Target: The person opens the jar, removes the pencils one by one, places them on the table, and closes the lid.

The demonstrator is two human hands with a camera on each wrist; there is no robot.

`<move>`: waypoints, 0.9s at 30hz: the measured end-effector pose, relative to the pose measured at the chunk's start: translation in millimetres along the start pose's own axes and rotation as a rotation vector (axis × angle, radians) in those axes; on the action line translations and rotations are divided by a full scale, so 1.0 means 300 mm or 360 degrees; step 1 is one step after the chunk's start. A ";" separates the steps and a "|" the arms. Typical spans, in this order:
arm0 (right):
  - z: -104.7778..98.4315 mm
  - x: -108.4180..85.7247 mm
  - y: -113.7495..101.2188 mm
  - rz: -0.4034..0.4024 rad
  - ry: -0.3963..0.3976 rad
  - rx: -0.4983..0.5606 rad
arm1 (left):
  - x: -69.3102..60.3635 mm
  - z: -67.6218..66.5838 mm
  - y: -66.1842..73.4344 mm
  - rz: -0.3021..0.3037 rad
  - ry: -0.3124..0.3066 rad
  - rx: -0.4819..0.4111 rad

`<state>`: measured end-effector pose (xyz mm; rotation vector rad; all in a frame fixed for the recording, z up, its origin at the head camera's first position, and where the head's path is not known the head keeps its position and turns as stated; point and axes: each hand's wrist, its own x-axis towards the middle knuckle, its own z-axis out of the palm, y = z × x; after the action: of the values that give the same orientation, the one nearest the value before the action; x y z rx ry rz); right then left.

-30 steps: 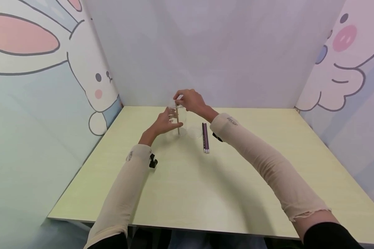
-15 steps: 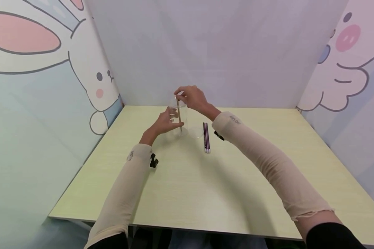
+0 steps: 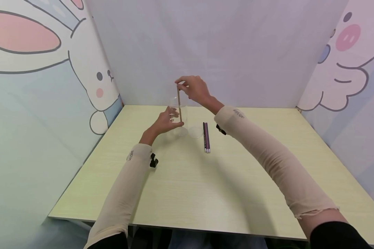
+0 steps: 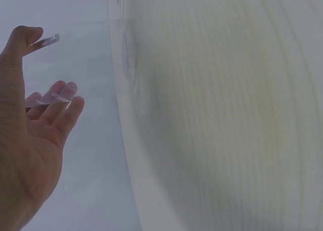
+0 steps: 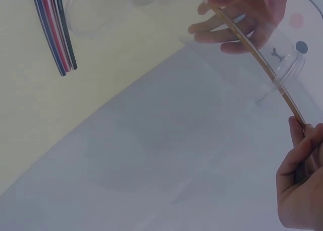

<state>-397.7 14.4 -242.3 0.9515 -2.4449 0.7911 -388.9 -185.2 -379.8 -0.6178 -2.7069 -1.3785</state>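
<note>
My left hand (image 3: 164,122) grips a clear cylindrical jar (image 3: 183,112) from its left side, thumb in front and fingers behind. The jar stands upright on the table. Above its mouth, my right hand (image 3: 195,90) pinches the top of a gold-brown pencil (image 3: 179,95). The lower part of that pencil is inside the jar, seen through its wall. In the right wrist view, the pencil (image 5: 262,63) passes through the jar's rim (image 5: 290,72), its silvery end near the left thumb. The left wrist view shows the left hand (image 4: 38,120) curved about the transparent wall.
A clear round lid (image 3: 195,131) lies flat just right of the jar. Several dark striped pencils (image 3: 206,138) lie side by side, right of the lid. The pale table (image 3: 180,193) meets a plain wall (image 3: 237,62) behind the jar.
My right hand has risen, drawing the gold-brown pencil upward so more of it shows above the jar's rim. The left hand stays in place on the jar.
</note>
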 end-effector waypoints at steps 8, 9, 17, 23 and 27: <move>-0.051 0.023 -0.004 0.0014 0.0041 -0.0020 | -0.001 0.004 -0.001 -0.0006 0.0007 -0.0005; -0.058 0.027 -0.006 0.0013 0.0045 -0.0029 | 0.000 0.005 -0.001 -0.0006 0.0009 -0.0003; -0.120 0.055 -0.029 0.0032 0.0084 -0.0038 | 0.001 0.004 -0.009 0.0015 0.0014 -0.0004; -0.166 0.076 -0.044 0.0069 0.0146 -0.0020 | 0.006 0.004 -0.016 0.0045 0.0015 -0.0025; -0.189 0.082 -0.047 0.0081 0.0181 -0.0014 | 0.005 0.004 -0.015 0.0052 0.0007 -0.0050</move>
<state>-395.7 29.5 -180.9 0.8212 -2.3804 0.8280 -391.6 -186.0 -383.6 -0.6577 -2.6641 -1.4155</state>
